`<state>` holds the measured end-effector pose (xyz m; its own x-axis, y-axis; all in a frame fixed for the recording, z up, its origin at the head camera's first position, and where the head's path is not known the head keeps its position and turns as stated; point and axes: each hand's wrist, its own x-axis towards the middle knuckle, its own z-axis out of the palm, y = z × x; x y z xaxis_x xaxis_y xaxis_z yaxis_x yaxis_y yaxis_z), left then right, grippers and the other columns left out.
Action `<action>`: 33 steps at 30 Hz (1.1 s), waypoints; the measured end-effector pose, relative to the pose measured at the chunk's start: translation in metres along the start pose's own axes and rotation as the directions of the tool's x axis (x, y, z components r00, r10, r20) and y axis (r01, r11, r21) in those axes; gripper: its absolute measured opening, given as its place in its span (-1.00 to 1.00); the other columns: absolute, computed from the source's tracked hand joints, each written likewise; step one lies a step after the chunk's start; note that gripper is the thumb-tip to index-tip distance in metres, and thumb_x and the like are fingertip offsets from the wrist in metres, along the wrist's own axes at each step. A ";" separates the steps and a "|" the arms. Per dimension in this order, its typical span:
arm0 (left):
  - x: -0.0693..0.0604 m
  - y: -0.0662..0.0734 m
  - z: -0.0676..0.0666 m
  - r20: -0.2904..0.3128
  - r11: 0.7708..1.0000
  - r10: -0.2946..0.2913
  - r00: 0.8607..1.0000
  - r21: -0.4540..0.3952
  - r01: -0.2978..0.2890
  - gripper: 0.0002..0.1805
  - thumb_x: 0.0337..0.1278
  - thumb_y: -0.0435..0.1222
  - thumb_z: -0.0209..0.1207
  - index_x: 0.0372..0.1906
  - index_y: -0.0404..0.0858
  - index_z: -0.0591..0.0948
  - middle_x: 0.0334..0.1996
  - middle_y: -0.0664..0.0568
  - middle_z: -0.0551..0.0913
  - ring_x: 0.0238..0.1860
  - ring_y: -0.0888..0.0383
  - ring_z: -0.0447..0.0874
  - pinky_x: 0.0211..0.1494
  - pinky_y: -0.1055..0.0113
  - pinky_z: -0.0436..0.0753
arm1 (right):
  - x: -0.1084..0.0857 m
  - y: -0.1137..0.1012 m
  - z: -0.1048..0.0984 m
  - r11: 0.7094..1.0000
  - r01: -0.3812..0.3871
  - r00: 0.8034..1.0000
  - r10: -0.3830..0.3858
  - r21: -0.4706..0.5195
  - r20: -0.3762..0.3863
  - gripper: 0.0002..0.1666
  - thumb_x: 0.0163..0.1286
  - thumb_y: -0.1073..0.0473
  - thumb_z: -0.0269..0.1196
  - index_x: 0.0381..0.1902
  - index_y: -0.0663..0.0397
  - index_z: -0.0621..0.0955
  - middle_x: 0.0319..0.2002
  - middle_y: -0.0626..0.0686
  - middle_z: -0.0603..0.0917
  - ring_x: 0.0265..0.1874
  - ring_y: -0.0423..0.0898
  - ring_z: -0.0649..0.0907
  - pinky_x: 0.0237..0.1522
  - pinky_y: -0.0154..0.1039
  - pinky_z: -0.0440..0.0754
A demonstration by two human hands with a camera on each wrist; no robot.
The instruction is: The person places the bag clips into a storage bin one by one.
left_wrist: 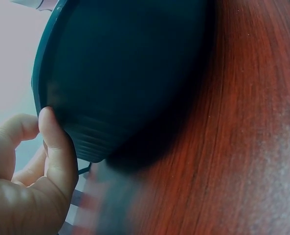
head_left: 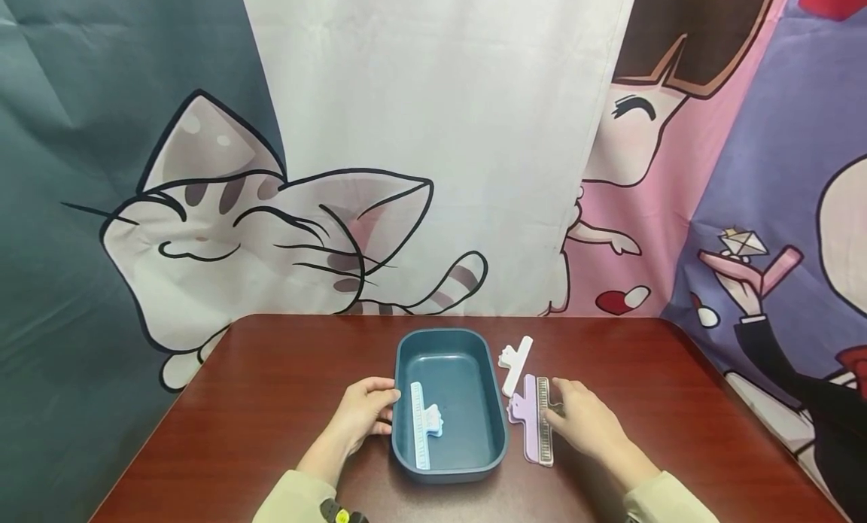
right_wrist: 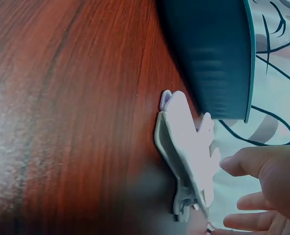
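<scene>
A dark teal plastic bin stands on the table, with a light blue bag clip lying inside along its left part. My left hand pinches the bin's left wall at the rim; in the left wrist view the left hand is at that wall's edge. To the bin's right lies a purple bag clip, side by side with a dark grey bag clip. My right hand hovers at the grey clip's right side. In the right wrist view the right hand has thumb and fingers spread apart, holding nothing.
A white bag clip lies behind the purple one, near the bin's right wall. The reddish-brown wooden table ends at a hanging cloth with cartoon figures behind it.
</scene>
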<state>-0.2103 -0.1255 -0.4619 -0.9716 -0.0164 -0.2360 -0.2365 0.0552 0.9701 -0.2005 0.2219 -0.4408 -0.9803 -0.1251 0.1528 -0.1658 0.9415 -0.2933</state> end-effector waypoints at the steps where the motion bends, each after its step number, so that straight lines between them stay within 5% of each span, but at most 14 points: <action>1: 0.000 0.000 0.000 0.001 1.000 0.000 1.000 0.003 0.000 -0.56 0.12 -0.33 0.19 0.09 -0.44 0.47 -0.46 -0.06 0.64 -0.61 0.20 0.54 -0.58 0.33 0.64 | 0.000 0.001 0.000 1.000 -0.004 1.000 0.004 0.000 0.006 -0.31 0.09 0.06 0.33 0.12 0.36 0.48 0.01 0.32 0.58 -0.02 0.23 0.60 -0.04 0.18 0.57; 22: -0.001 0.000 0.000 0.012 1.000 0.006 1.000 0.004 -0.006 -0.55 0.12 -0.33 0.18 0.10 -0.46 0.45 -0.50 -0.01 0.62 -0.62 0.21 0.51 -0.59 0.33 0.63 | -0.007 0.013 0.011 0.998 -0.055 0.997 0.055 0.005 0.048 -0.31 0.07 0.01 0.35 0.01 0.45 0.52 -0.11 0.34 0.62 -0.10 0.24 0.62 -0.08 0.19 0.57; 33: -0.003 0.003 0.000 0.016 1.000 0.010 1.000 -0.004 -0.010 -0.54 0.10 -0.32 0.19 0.09 -0.46 0.45 -0.50 -0.01 0.63 -0.62 0.21 0.51 -0.60 0.34 0.63 | -0.006 0.014 0.013 0.998 -0.064 0.997 0.064 0.005 0.047 -0.52 0.06 -0.01 0.35 -0.21 0.29 0.61 -0.35 0.13 0.63 -0.35 0.01 0.62 -0.32 0.04 0.60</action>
<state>-0.2081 -0.1257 -0.4587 -0.9739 -0.0003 -0.2268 -0.2265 0.0511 0.9727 -0.1985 0.2316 -0.4577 -0.9929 -0.0790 0.0893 -0.1030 0.9459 -0.3076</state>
